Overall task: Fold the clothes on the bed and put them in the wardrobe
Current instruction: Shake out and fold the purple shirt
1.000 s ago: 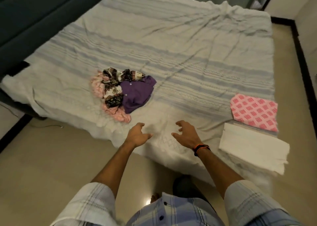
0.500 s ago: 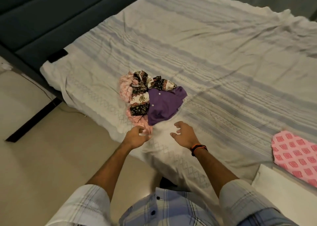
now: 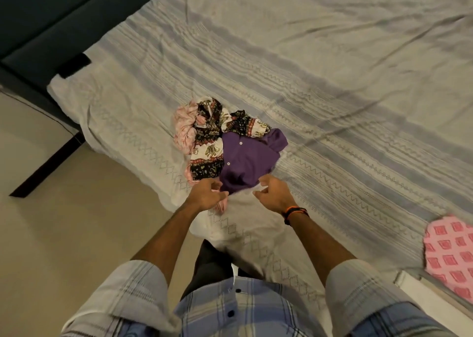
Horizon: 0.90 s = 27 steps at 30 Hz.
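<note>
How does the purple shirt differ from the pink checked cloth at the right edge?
The purple shirt is plain with white buttons; the pink checked cloth carries a grid of squares. The shirt lies crumpled in the pile, the cloth lies flat and apart. The shirt sits by both hands, the cloth away from them. Both rest on the bed.

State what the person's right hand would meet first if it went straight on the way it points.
Probably the crumpled purple buttoned shirt: the right hand points at its near edge, seemingly just short of touching, though depth is unclear.
</note>
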Each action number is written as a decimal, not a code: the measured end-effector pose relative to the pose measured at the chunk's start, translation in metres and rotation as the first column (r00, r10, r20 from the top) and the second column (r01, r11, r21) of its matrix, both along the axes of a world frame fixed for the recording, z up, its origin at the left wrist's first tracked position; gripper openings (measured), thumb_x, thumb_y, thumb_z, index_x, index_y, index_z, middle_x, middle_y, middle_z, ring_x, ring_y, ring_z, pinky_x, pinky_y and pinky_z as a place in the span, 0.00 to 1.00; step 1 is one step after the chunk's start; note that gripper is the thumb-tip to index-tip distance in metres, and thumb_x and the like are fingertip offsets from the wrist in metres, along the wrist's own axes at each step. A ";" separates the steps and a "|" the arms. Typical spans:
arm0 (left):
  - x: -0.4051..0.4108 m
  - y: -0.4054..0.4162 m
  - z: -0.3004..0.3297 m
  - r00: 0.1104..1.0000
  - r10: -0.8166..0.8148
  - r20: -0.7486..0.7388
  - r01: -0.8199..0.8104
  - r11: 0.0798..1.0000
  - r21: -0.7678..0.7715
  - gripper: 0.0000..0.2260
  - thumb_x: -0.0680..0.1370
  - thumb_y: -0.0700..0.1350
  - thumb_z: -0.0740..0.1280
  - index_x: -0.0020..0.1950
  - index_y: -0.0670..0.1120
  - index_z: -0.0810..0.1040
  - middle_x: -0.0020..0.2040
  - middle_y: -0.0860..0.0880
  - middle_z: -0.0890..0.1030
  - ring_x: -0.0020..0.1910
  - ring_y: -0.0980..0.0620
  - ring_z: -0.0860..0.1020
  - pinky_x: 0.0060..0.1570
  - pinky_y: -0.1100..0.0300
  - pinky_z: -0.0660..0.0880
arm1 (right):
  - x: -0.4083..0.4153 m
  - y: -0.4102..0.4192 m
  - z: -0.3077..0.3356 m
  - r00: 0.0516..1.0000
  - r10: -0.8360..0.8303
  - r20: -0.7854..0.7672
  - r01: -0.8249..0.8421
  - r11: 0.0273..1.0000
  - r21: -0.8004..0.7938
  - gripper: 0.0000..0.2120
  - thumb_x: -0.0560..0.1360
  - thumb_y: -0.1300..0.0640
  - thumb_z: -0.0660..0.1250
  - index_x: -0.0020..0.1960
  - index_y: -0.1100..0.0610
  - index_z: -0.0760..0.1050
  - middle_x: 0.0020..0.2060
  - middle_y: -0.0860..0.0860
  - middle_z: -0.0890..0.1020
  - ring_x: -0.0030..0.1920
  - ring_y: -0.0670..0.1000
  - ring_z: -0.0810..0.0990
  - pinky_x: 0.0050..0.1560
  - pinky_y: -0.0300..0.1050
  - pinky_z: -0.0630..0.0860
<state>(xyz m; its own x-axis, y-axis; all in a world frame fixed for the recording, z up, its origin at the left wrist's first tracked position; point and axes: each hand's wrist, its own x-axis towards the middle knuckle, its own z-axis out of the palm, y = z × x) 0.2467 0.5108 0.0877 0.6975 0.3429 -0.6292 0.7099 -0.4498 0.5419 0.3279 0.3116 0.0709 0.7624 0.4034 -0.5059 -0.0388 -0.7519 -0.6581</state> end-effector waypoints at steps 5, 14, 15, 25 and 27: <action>0.031 0.012 -0.023 0.999 -0.018 -0.032 0.017 0.999 -0.029 0.20 0.75 0.47 0.73 0.64 0.42 0.77 0.60 0.47 0.80 0.60 0.49 0.78 0.62 0.53 0.74 | 0.022 0.013 -0.013 1.000 0.013 -0.012 -0.014 0.999 -0.053 0.21 0.75 0.56 0.70 0.65 0.60 0.73 0.59 0.56 0.80 0.55 0.56 0.80 0.58 0.53 0.77; 0.079 0.036 -0.070 0.991 -0.011 -0.134 0.001 0.997 -0.074 0.18 0.75 0.46 0.73 0.64 0.42 0.78 0.60 0.46 0.80 0.61 0.48 0.78 0.63 0.57 0.72 | 0.061 0.048 -0.046 0.993 -0.015 -0.113 -0.002 0.989 -0.151 0.22 0.75 0.54 0.70 0.67 0.60 0.72 0.59 0.55 0.80 0.54 0.54 0.80 0.58 0.49 0.77; 0.081 0.038 -0.075 0.990 -0.002 -0.144 -0.008 0.997 -0.072 0.18 0.75 0.45 0.73 0.64 0.42 0.77 0.61 0.46 0.80 0.61 0.48 0.78 0.63 0.57 0.72 | 0.064 0.052 -0.048 0.993 -0.011 -0.118 -0.008 0.987 -0.158 0.22 0.76 0.54 0.70 0.67 0.60 0.72 0.59 0.55 0.80 0.54 0.54 0.80 0.58 0.49 0.77; 0.097 0.044 -0.114 0.960 0.104 -0.259 -0.146 0.978 -0.149 0.25 0.74 0.43 0.74 0.68 0.40 0.72 0.56 0.44 0.82 0.58 0.46 0.79 0.60 0.54 0.75 | 0.073 0.080 -0.070 0.984 -0.040 -0.174 0.007 0.982 -0.186 0.22 0.75 0.54 0.70 0.66 0.61 0.72 0.60 0.56 0.80 0.57 0.56 0.80 0.60 0.52 0.76; 0.100 0.042 -0.115 0.961 0.128 -0.245 -0.162 0.979 -0.125 0.25 0.73 0.45 0.75 0.67 0.40 0.72 0.53 0.45 0.82 0.56 0.46 0.80 0.59 0.53 0.76 | 0.072 0.080 -0.071 0.985 -0.041 -0.169 0.008 0.981 -0.192 0.22 0.75 0.54 0.70 0.65 0.61 0.72 0.60 0.56 0.80 0.56 0.56 0.80 0.59 0.51 0.77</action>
<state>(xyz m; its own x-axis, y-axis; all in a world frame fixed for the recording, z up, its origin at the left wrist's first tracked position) 0.3471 0.5525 -0.0275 0.4741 0.3240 -0.8186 0.8764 -0.2631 0.4034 0.3998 0.3920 0.0001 0.6663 0.2694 -0.6954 -0.1584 -0.8600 -0.4850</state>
